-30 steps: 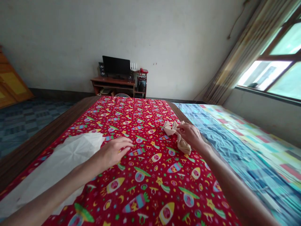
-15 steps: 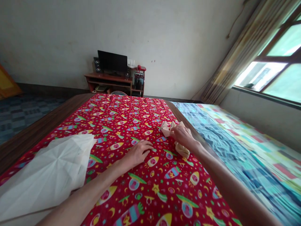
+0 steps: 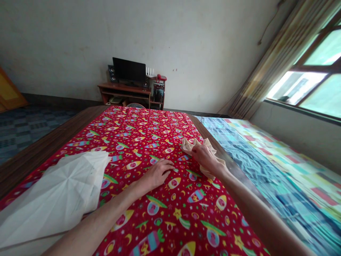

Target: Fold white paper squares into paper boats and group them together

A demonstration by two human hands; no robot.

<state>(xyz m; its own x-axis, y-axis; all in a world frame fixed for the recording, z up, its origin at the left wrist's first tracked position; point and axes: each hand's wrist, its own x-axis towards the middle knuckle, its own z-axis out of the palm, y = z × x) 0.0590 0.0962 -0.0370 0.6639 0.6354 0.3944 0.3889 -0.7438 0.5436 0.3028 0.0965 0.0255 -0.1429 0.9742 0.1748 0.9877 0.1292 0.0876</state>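
My right hand [image 3: 204, 155] is closed on a cream folded piece [image 3: 188, 145] near the right side of the red patterned cloth [image 3: 160, 231]. The piece has several pointed folds along its far side, and part of it spreads out beneath my wrist. My hand covers its middle, so its full shape is hidden. On the cloth, a short way to the left, rests my left hand [image 3: 159, 173], fingers loosely bent and holding nothing. Beyond my left forearm lies a large white sheet [image 3: 66, 177], creased in lines that fan out from one point.
The cloth covers a table with dark brown edges [image 3: 66, 131]. On its right is a bed with a blue checked cover [image 3: 239, 156]. At the far wall stands a desk [image 3: 125, 89] with a monitor [image 3: 129, 71], speakers and a red telephone [image 3: 161, 77].
My right hand has shifted slightly left and nearer to me on the folded piece, and more of the piece shows around my wrist. My left hand stays on the cloth.
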